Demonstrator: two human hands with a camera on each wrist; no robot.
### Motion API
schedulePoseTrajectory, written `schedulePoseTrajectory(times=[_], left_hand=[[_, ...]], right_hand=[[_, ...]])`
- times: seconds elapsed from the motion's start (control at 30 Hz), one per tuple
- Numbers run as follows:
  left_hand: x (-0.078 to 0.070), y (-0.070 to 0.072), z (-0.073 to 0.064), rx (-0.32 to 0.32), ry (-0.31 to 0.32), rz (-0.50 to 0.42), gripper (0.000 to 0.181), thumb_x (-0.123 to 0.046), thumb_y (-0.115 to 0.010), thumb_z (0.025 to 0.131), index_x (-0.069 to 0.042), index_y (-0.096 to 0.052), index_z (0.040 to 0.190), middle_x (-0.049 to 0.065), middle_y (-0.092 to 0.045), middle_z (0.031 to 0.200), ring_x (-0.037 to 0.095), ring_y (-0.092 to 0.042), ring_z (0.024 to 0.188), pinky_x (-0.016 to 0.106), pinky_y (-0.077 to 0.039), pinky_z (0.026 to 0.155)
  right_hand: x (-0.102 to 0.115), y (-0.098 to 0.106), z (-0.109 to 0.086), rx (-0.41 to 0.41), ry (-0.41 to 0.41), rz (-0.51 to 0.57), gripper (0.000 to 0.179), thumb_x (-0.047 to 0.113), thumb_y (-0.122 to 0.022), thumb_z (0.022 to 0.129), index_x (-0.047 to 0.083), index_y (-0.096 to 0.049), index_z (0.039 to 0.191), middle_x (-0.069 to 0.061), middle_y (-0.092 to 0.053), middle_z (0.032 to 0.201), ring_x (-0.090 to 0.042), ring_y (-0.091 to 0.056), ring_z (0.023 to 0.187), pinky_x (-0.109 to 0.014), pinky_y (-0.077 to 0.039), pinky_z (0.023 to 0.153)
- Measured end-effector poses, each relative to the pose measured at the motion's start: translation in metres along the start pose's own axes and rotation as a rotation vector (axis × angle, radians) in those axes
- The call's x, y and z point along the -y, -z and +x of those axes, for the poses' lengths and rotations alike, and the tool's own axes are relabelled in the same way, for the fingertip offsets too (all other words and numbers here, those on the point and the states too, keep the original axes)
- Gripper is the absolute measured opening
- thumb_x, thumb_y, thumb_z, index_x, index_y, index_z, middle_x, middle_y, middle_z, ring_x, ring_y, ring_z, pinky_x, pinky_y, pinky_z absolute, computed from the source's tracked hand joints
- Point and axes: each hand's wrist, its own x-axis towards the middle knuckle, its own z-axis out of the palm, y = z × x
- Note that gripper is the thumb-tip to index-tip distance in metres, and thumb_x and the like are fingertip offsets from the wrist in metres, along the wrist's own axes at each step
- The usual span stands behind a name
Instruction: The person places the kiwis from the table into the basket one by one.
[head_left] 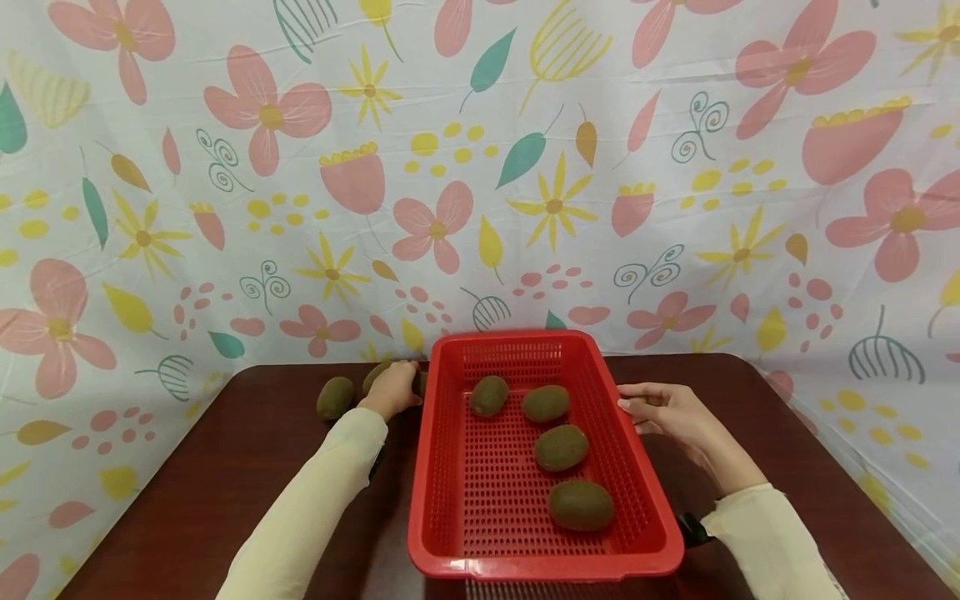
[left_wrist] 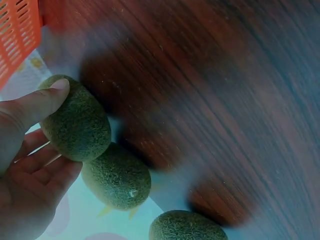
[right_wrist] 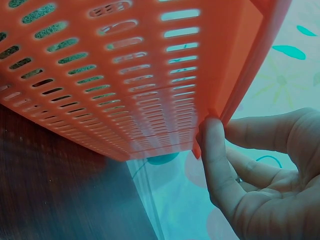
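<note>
The held kiwi [left_wrist: 77,122] is near the far edge of the worktop [head_left: 225,467], beside the red basket [head_left: 547,567]; in the head view, the left hand [head_left: 393,392] mostly hides it. This hand's fingers [left_wrist: 37,162] curve around it, the arm [head_left: 311,504] stretched forward. A second kiwi [left_wrist: 120,177] lies close; a third kiwi [head_left: 335,398], cut off in the left wrist view, is nearer the left edge. The right hand [head_left: 678,421] pinches the basket's rim.

No text, label, brand, number or sign can be read.
</note>
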Motion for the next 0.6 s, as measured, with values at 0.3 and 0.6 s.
schedulePoseTrajectory(times=[0.3,0.6], left_hand=[[-0.001,0.005,-0.003,-0.019,-0.004,-0.015,0.036,-0.013,-0.081,0.076,0.0,-0.064,0.105,0.017,-0.064,0.104,0.033,-0.063,0.095,0.044,-0.052,0.079],[-0.003,0.022,-0.007,0.0,0.057,-0.144,0.028,-0.016,-0.08,0.077,0.0,-0.066,0.095,0.014,-0.066,0.093,0.026,-0.06,0.078,0.04,-0.051,0.071]], right_hand=[[0.0,0.0,-0.001,0.0,-0.001,0.008,0.057,0.021,-0.065,0.093,-0.012,-0.045,0.135,-0.008,-0.07,0.099,-0.02,-0.067,0.083,-0.036,-0.056,0.076],[0.001,0.0,-0.001,-0.001,0.0,0.005,0.057,0.021,-0.065,0.093,-0.012,-0.045,0.135,-0.009,-0.07,0.099,-0.02,-0.067,0.082,-0.036,-0.056,0.076]])
